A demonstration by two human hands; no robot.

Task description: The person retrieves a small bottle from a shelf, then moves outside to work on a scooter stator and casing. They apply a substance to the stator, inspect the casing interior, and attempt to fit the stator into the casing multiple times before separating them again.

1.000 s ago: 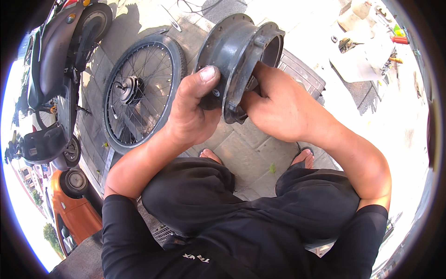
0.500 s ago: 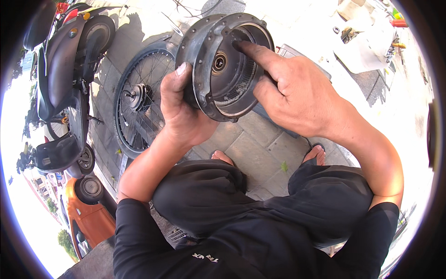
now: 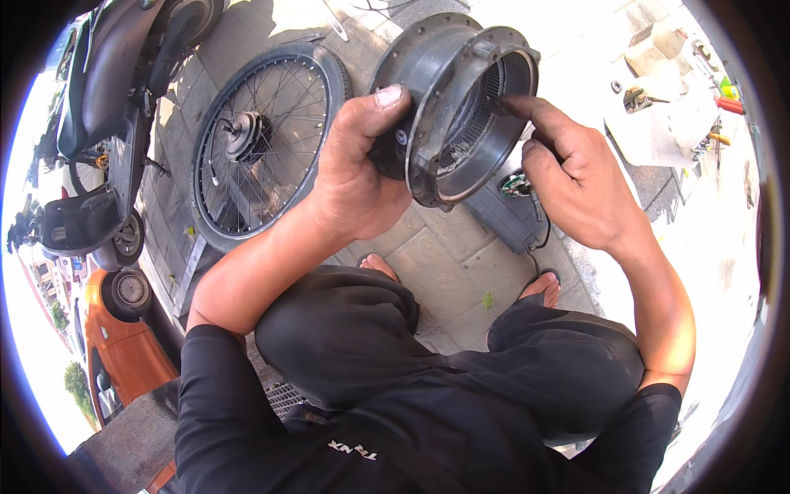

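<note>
A dark metal wheel hub shell (image 3: 436, 62) with two drilled flanges is held up in front of me, tilted with its open side to the right. My left hand (image 3: 358, 177) grips it from the left, thumb on the outside, the other fingers hidden behind. Inside the shell runs a toothed ring (image 3: 469, 136). My right hand (image 3: 580, 177) is at the opening, its blackened index finger stretched into the shell near the teeth. The right thumb stands apart below that finger, the other fingers are curled, and I see nothing held there.
A spoked wheel (image 3: 202, 156) with a hub motor (image 3: 244, 136) lies on the paving at left. Below the shell sits a grey box (image 3: 504, 221) with a cable. A white container (image 3: 658, 136) with tools stands at right. Beyond the wheel are a scooter (image 3: 111, 103) and an orange vehicle (image 3: 136, 350).
The shell and both hands appear further right in the picture. The shell has turned so its opening faces more to the right, hiding the central bearing. The grey box shows more.
</note>
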